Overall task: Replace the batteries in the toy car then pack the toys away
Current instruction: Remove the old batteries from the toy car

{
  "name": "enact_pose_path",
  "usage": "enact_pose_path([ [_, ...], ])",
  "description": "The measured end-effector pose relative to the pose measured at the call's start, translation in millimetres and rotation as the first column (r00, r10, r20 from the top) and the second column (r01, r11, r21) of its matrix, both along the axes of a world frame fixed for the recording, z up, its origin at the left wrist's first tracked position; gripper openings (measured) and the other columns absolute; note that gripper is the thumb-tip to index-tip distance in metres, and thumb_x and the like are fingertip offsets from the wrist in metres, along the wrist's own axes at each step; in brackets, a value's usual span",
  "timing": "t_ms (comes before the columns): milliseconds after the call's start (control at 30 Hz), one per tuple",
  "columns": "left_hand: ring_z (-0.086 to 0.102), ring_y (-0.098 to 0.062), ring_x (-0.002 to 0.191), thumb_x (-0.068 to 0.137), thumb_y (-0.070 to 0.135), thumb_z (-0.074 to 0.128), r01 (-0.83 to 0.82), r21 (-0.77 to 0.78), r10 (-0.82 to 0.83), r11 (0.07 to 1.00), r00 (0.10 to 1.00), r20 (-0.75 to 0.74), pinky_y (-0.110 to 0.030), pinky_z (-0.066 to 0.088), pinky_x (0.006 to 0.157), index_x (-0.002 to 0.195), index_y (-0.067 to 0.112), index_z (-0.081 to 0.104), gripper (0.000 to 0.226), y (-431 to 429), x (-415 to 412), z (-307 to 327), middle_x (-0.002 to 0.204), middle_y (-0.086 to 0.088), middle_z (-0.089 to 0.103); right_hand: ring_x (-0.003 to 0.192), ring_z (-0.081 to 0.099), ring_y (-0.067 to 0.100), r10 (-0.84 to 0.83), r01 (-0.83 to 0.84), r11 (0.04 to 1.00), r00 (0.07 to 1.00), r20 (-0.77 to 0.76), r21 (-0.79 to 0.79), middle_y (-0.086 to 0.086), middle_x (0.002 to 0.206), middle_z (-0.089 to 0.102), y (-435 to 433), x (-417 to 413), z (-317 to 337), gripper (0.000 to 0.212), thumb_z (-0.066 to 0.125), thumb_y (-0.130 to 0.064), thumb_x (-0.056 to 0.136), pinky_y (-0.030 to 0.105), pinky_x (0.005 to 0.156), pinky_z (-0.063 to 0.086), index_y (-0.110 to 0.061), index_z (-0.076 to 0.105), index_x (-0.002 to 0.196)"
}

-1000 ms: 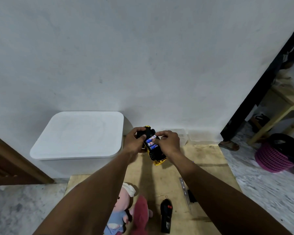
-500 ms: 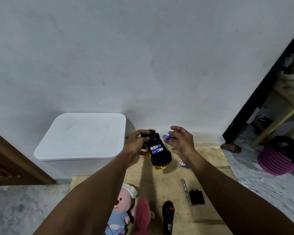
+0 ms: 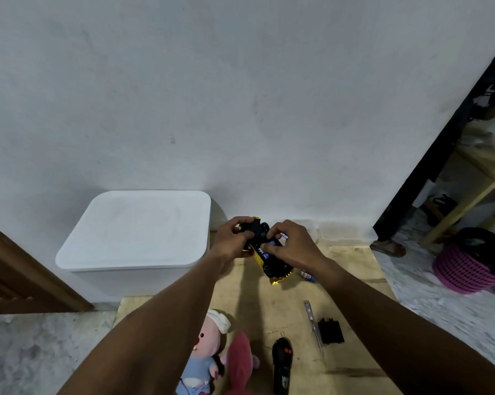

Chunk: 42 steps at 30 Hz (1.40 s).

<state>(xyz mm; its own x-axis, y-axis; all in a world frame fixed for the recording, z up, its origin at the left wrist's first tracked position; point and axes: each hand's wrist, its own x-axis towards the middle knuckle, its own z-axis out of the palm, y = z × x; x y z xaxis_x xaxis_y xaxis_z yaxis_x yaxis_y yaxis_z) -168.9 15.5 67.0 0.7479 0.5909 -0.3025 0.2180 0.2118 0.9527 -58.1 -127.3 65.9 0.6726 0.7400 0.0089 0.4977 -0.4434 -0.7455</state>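
I hold a black and yellow toy car [image 3: 274,266] upside down above the wooden board [image 3: 351,269]. My left hand [image 3: 232,242] grips its far end. My right hand [image 3: 293,246] is back on the open battery bay, fingertips pinching a blue and white battery [image 3: 276,243] among the ones seated there. Loose batteries [image 3: 307,275] lie on the board just right of the car. The black battery cover [image 3: 330,331] and a screwdriver [image 3: 313,323] rest nearer to me, with the black remote control [image 3: 282,363] in front.
A white lidded storage bin [image 3: 137,232] stands left of the board against the wall. A pig plush toy [image 3: 205,352] and a pink plush [image 3: 239,363] lie at the board's near edge. At the right are a pink basket [image 3: 465,269] and a wooden table leg [image 3: 457,215].
My right hand, which had lifted away to the right with a battery half a second ago, has returned onto the car's battery bay. My left hand kept its hold on the car.
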Motion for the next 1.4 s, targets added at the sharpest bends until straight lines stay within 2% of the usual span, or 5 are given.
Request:
enact_pose_path([
  [433, 0.068, -0.034, 0.099, 0.091, -0.004, 0.058, -0.022, 0.039, 0.022, 0.999, 1.000, 0.003, -0.041, 0.063, 0.069, 0.113, 0.022, 0.070, 0.037, -4.5, -1.2, -4.7, 0.120, -0.018, 0.059, 0.064, 0.055, 0.013, 0.121, -0.017, 0.969, 0.902, 0.415, -0.247, -0.008, 0.066, 0.059, 6.2, -9.9, 15.1, 0.035, 0.065, -0.057, 0.071, 0.016, 0.052, 0.029, -0.029, 0.075, 0.090],
  [767, 0.069, -0.028, 0.087, 0.091, -0.003, 0.059, -0.029, 0.003, 0.029, 1.000, 1.000, -0.001, -0.036, 0.062, 0.064, 0.114, 0.021, 0.070, 0.035, 5.5, -4.4, -4.2, 0.117, -0.019, 0.063, 0.085, 0.061, 0.009, 0.254, -0.213, 0.964, 0.912, 0.322, -0.158, -0.020, 0.117, 0.056, -0.2, -4.2, 3.3, 0.025, 0.047, -0.038, 0.098, 0.030, 0.069, 0.047, -0.031, 0.071, 0.105],
  [1000, 0.070, -0.034, 0.091, 0.092, -0.006, 0.057, 0.022, -0.022, -0.023, 1.000, 0.999, -0.038, -0.045, 0.063, 0.068, 0.106, 0.023, 0.070, 0.035, 1.9, -4.9, -8.3, 0.117, -0.018, 0.065, 0.085, 0.063, 0.011, -0.034, 0.053, 0.990, 0.989, -0.142, 0.131, -0.004, 0.098, 0.067, 2.1, -8.4, 1.9, 0.028, 0.040, -0.027, 0.106, 0.031, 0.075, 0.049, -0.017, 0.066, 0.101],
  [1167, 0.069, -0.036, 0.099, 0.092, -0.006, 0.057, 0.016, -0.025, -0.018, 1.000, 0.999, -0.050, -0.052, 0.061, 0.075, 0.107, 0.025, 0.069, 0.036, -0.3, -4.7, -7.5, 0.118, -0.016, 0.064, 0.045, 0.039, 0.012, -0.187, 0.469, 0.873, 0.577, -0.795, 0.134, 0.006, 0.072, 0.059, 5.2, -0.2, 17.3, 0.025, 0.042, -0.025, 0.099, 0.022, 0.045, 0.029, -0.013, 0.065, 0.096],
  [1400, 0.067, -0.026, 0.088, 0.093, -0.007, 0.055, -0.044, -0.061, 0.043, 0.997, 0.999, -0.022, -0.042, 0.061, 0.069, 0.117, 0.016, 0.067, 0.036, -0.7, -3.3, -2.3, 0.117, -0.017, 0.063, 0.050, 0.048, 0.016, -0.100, 0.473, 0.868, 0.466, -0.879, 0.152, 0.004, 0.065, 0.052, -1.7, 10.8, 22.0, 0.024, 0.055, -0.034, 0.099, 0.030, 0.051, 0.048, -0.011, 0.061, 0.105],
])
